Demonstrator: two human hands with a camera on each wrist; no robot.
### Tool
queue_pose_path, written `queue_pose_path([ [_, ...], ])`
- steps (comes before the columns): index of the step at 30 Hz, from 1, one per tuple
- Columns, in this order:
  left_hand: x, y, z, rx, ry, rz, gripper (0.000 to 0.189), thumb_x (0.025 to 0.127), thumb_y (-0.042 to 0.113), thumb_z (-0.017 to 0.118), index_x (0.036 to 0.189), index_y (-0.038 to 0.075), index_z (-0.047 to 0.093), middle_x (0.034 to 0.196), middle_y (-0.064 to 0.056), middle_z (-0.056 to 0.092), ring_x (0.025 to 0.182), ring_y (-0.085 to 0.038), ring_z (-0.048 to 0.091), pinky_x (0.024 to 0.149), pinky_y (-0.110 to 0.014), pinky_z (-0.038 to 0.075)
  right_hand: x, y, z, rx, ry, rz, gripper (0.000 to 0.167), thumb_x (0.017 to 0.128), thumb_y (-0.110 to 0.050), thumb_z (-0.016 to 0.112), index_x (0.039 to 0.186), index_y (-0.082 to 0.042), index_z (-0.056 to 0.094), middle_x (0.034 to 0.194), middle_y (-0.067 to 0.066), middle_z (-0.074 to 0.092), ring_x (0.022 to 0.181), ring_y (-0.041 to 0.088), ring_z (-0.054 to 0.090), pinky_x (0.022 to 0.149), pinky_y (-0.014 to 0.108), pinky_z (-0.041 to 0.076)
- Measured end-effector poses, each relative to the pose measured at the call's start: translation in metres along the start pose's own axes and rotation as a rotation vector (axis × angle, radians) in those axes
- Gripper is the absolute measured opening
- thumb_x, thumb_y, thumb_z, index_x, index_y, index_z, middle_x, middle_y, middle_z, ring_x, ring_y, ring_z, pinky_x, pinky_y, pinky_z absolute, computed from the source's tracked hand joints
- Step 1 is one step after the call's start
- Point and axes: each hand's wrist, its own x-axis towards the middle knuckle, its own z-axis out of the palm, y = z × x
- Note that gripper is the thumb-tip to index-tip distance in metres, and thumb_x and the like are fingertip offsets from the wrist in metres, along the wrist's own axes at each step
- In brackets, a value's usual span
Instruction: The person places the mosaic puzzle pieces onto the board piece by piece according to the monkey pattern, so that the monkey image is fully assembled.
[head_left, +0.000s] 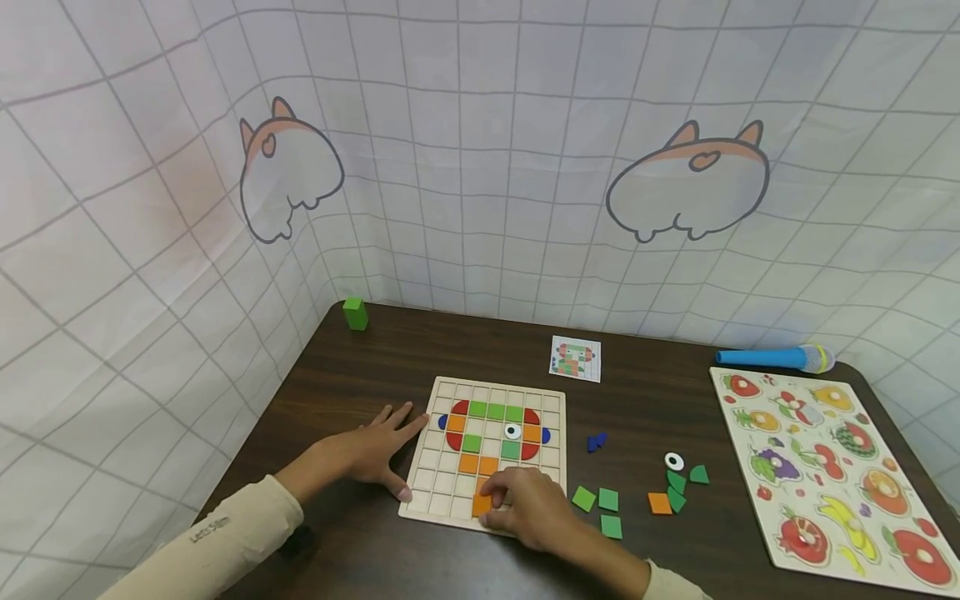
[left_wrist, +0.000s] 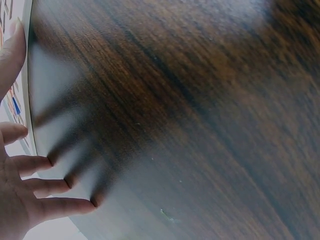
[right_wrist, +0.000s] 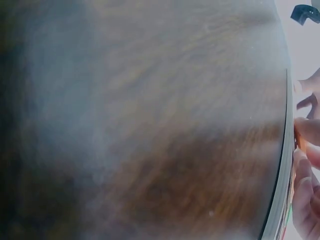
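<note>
A square wooden board (head_left: 444, 388) with a grid of cells lies on the table, bearing red, green, orange and blue pieces and a white eye disc (head_left: 512, 431). With fingers spread, my left hand (head_left: 371, 450) rests at the board's left edge, thumb on its lower left corner; the left wrist view shows the other fingertips on or close to the table. My right hand (head_left: 534, 507) is over the board's lower part and pinches an orange square tile (head_left: 482, 505) between thumb and fingers. That tile shows only as an orange sliver (right_wrist: 300, 142) in the right wrist view.
Right of the board lie loose green tiles (head_left: 608, 499), blue pieces (head_left: 597, 442), an orange tile (head_left: 660, 503) and another eye disc (head_left: 674, 461). A pattern card (head_left: 575, 359) lies behind. Farther out are a fruit puzzle (head_left: 817, 467), a toy microphone (head_left: 772, 358) and a green block (head_left: 356, 314).
</note>
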Motion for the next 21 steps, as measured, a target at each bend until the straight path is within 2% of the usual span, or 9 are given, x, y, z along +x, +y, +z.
queue_pose_path([
  [7, -0.0009, 0.0016, -0.0005, 0.002, 0.001, -0.002, 0.12, 0.07, 0.062, 0.081, 0.163, 0.024, 0.015, 0.169, -0.019, 0.005, 0.152, -0.051, 0.007, 0.109, -0.073, 0.027, -0.0001, -0.0008, -0.0022, -0.013, -0.007, -0.001, 0.025, 0.075, -0.027, 0.088, 0.096, -0.017, 0.077, 0.076, -0.012, 0.06, 0.066, -0.001, 0.048, 0.059, 0.02, 0.039],
  [13, -0.0014, 0.0023, -0.0002, -0.001, 0.0, -0.005, 0.12, 0.07, 0.061, 0.082, 0.163, 0.024, 0.015, 0.169, -0.019, 0.005, 0.152, -0.051, 0.007, 0.109, -0.074, 0.027, 0.0003, 0.0009, -0.0023, 0.004, -0.019, -0.003, 0.018, 0.078, -0.023, 0.086, 0.092, -0.017, 0.076, 0.076, -0.012, 0.061, 0.068, 0.0, 0.05, 0.062, 0.02, 0.04],
  [21, -0.0009, 0.0012, -0.0002, -0.004, 0.001, 0.001, 0.12, 0.07, 0.062, 0.081, 0.163, 0.024, 0.015, 0.169, -0.019, 0.004, 0.152, -0.051, 0.006, 0.11, -0.074, 0.027, 0.0005, 0.0003, -0.003, -0.017, -0.015, 0.005, 0.015, 0.081, -0.028, 0.084, 0.09, -0.019, 0.078, 0.076, -0.013, 0.061, 0.069, 0.001, 0.051, 0.063, 0.021, 0.04],
])
